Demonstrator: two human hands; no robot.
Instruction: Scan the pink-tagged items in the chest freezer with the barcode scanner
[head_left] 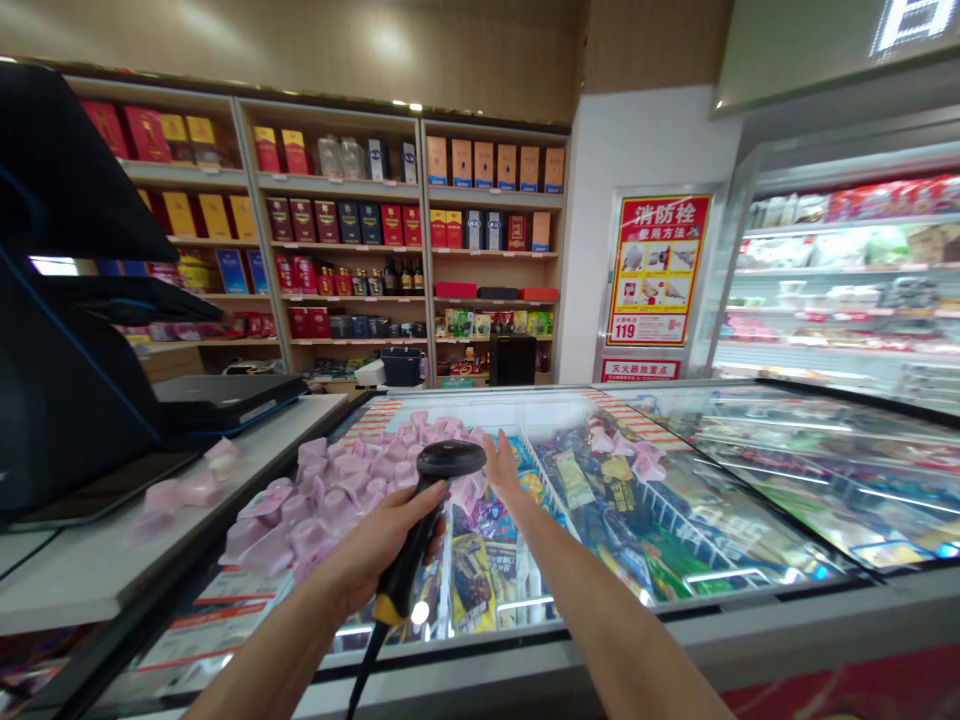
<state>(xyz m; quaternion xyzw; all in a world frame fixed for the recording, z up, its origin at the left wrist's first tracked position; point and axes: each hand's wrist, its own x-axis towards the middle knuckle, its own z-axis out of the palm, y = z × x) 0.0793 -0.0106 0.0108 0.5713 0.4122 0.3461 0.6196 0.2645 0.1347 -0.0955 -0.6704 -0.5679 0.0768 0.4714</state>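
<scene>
My left hand (409, 520) is wrapped round the handle of a black and yellow barcode scanner (450, 458), its head raised above the glass lid of a chest freezer. Just past the scanner's head, my right hand (501, 465) reaches out with its visible fingers apart; the scanner hides part of it. A pink piece (469, 492) lies close below that hand, and I cannot tell whether they touch. To the left, a large heap of small pink plastic cups (337, 500) covers the glass. A few more pink cups (630, 452) sit farther right on the lid.
Packaged frozen goods (480, 580) show through the freezer glass (750, 480). At the left, a dark checkout terminal (67, 380) stands on a white counter (97, 570), with several pink cups (184, 495) beside it. Boxed goods fill shelves (345, 190) behind; a refrigerated display (847, 270) stands right.
</scene>
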